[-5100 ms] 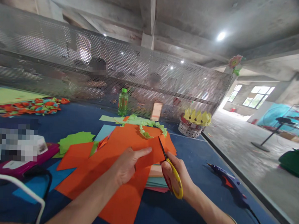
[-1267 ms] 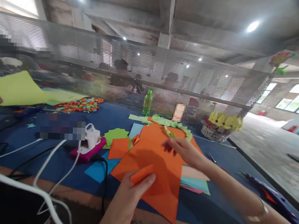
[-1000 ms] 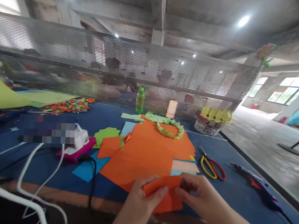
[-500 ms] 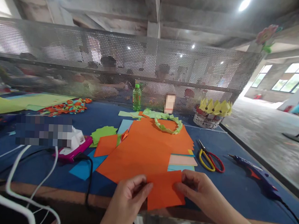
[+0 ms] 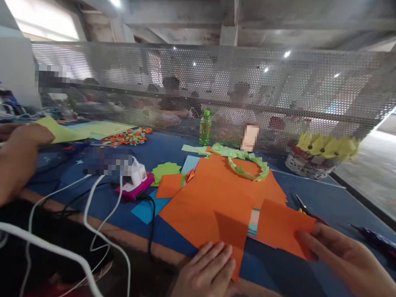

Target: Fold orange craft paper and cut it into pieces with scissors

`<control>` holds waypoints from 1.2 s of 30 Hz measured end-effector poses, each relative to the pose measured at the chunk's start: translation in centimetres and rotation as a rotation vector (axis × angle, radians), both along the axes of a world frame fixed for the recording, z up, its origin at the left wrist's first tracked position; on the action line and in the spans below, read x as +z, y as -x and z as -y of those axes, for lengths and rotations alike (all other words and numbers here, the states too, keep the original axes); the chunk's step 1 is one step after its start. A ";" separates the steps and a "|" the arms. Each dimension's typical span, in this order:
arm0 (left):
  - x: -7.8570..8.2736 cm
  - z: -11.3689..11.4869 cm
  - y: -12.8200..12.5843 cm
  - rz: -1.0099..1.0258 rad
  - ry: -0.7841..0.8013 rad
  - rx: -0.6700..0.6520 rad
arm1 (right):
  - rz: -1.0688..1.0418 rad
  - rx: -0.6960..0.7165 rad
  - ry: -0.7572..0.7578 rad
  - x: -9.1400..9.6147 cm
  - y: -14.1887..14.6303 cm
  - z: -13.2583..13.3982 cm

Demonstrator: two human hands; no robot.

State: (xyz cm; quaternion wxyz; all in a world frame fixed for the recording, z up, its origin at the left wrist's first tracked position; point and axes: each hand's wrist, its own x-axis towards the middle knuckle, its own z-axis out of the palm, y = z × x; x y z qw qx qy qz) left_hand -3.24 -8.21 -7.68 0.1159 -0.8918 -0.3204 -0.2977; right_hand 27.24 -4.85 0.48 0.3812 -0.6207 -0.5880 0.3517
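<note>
My left hand [image 5: 205, 276] lies flat on the lower corner of a large orange paper sheet [image 5: 205, 205], fingers stretched out at the table's front edge. Between the thumb and fingers of my right hand [image 5: 340, 255] is a smaller orange paper piece [image 5: 283, 229], gripped by its right edge. This piece is held over some pale paper strips [image 5: 254, 221] and covers most of a pair of scissors [image 5: 301, 202]. A ring of folded light green paper [image 5: 264, 172] rests on the large sheet's far part.
A glue gun [image 5: 377, 239] lies at the right. Left are a pink power strip [image 5: 137, 189] and white cables [image 5: 93, 214]. Another person's arm [image 5: 13, 166] is beside yellow paper [image 5: 61, 131]. Behind stand a green bottle [image 5: 204, 129], a basket [image 5: 307, 164] and a perforated screen [image 5: 122, 75].
The small orange piece, held by both hands before, has moved right and up in my right hand. My left hand released it and flattened on the large sheet. The view turned left.
</note>
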 end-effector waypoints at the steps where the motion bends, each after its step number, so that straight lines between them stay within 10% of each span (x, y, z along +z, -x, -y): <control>1: 0.3 0.0 0.0 0.025 0.024 0.018 | 0.002 -0.011 -0.004 0.1 -0.1 0.1; 9: 2.1 -1.6 -0.1 -0.083 0.151 0.296 | -0.107 -0.001 -0.024 0.0 -0.1 0.7; 21: 3.4 -2.5 1.7 -0.090 0.429 0.126 | -0.219 -0.027 -0.003 -1.3 -0.7 1.6; 36: 2.6 -2.4 0.8 0.035 0.201 0.025 | -0.211 0.044 0.022 -2.7 -1.1 1.6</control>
